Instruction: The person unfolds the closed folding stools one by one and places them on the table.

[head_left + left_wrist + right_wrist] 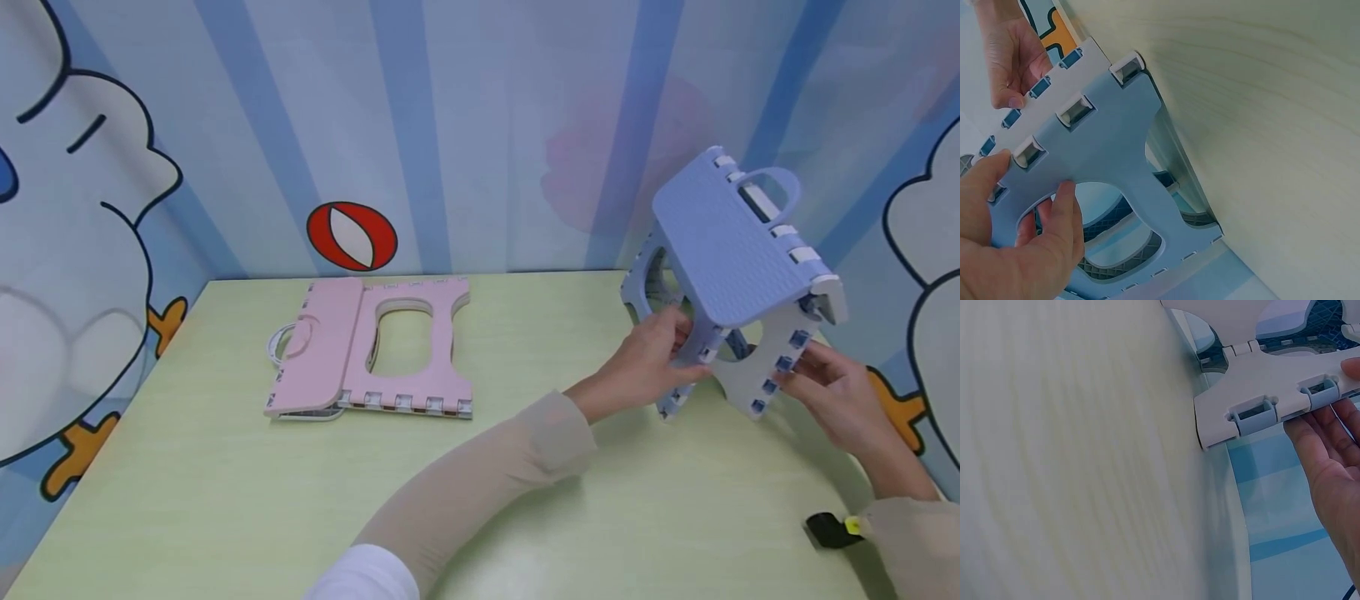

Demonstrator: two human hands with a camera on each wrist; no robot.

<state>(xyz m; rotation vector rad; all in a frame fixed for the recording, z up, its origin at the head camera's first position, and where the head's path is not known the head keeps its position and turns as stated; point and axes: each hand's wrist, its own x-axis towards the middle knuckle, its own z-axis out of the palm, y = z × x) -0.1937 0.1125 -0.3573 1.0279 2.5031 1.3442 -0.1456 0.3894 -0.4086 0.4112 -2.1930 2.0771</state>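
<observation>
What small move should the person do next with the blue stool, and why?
I would perhaps ease the blue stool gently down before releasing it: it looks unfolded, the left hand grips its blue leg panel, the right hand holds the white leg panel, and I cannot tell whether it sits evenly on the table.

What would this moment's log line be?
left hand: grips blue stool | right hand: holds its white leg | blue stool: opened | pink stool: flat on table
</observation>
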